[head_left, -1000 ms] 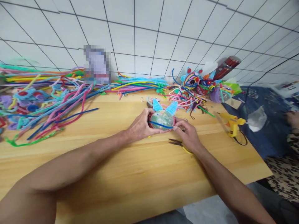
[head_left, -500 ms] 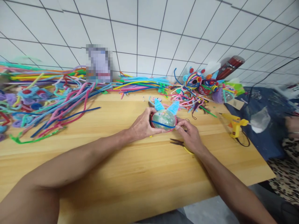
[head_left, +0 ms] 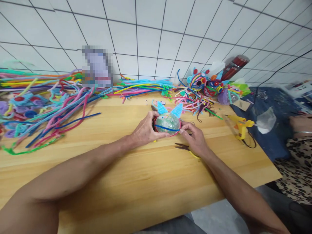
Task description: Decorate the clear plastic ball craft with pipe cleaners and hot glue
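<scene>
A clear rounded plastic piece (head_left: 168, 122) with a red rim and two light-blue fuzzy ears (head_left: 176, 110) is held just above the table. My left hand (head_left: 146, 128) wraps round its left side, thumb along the lower front. A dark-blue pipe cleaner (head_left: 165, 128) runs across the front of the plastic. At the right edge my right hand (head_left: 193, 135) pinches the end of that pipe cleaner between thumb and forefinger. Scissors with dark blades (head_left: 182, 146) and a yellow handle lie on the table, partly under my right hand.
Pipe cleaners in many colours (head_left: 65, 110) pile up at the left and along the wall. Decorated craft figures (head_left: 198, 81) and a red tumbler (head_left: 235, 66) stand at the back right. A yellow glue gun (head_left: 240, 126) lies near the right edge, beside another person in leopard print (head_left: 292, 169).
The whole view has shifted slightly, so things appear further left. My left thumb now lies along the front of the plastic, below the blue pipe cleaner. Both hands keep their hold.
</scene>
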Tool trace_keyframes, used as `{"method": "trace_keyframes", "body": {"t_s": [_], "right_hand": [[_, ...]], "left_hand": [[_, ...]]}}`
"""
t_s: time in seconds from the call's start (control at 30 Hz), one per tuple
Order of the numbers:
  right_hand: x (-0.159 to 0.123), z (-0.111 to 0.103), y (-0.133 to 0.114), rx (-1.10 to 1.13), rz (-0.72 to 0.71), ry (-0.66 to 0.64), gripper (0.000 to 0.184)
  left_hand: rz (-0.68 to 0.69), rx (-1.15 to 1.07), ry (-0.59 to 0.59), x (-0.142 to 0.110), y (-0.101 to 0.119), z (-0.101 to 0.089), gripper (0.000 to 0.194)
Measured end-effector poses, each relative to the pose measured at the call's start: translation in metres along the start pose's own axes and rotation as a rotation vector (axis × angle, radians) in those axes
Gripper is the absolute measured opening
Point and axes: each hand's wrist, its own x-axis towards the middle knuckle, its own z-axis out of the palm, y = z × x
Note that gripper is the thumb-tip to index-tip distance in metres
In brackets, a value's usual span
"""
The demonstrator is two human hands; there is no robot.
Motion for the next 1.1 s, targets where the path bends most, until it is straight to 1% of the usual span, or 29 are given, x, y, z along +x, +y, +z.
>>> {"method": "trace_keyframes", "body": {"t_s": [0.27,0.47,0.53,0.63,0.7,0.77,0.87,0.93,1.0,1.1], "right_hand": [[0.000,0.001,0.002,-0.020,0.020,0.018,0.018],[0.000,0.001,-0.001,0.004,0.016,0.021,0.017],[0.000,0.001,-0.002,0.007,0.024,0.022,0.017],[0.001,0.000,-0.004,0.011,0.035,0.024,0.017],[0.001,0.001,-0.004,0.015,0.036,0.023,0.017],[0.002,0.001,-0.005,0.015,0.033,0.023,0.017],[0.003,0.003,-0.006,-0.006,0.024,0.017,0.016],[0.003,0.004,-0.006,-0.031,0.020,0.007,0.016],[0.003,0.005,-0.006,-0.047,0.015,0.005,0.016],[0.004,0.007,-0.007,-0.030,0.003,0.013,0.015]], "left_hand": [[0.007,0.018,-0.020,-0.001,-0.001,0.000,0.081],[0.026,0.022,-0.022,-0.002,0.003,-0.001,0.080],[0.030,0.016,-0.033,-0.003,0.005,-0.002,0.074],[0.015,0.008,-0.050,-0.004,0.006,-0.002,0.058],[0.020,0.033,-0.042,-0.004,0.006,-0.001,0.054],[0.088,0.089,0.006,-0.005,0.006,0.000,0.057],[0.279,0.200,0.102,-0.005,0.009,0.002,0.065],[0.374,0.259,0.115,-0.006,0.012,0.003,0.064],[0.397,0.308,0.108,-0.006,0.015,0.003,0.060],[0.359,0.395,0.124,-0.006,0.019,0.000,0.062]]}}
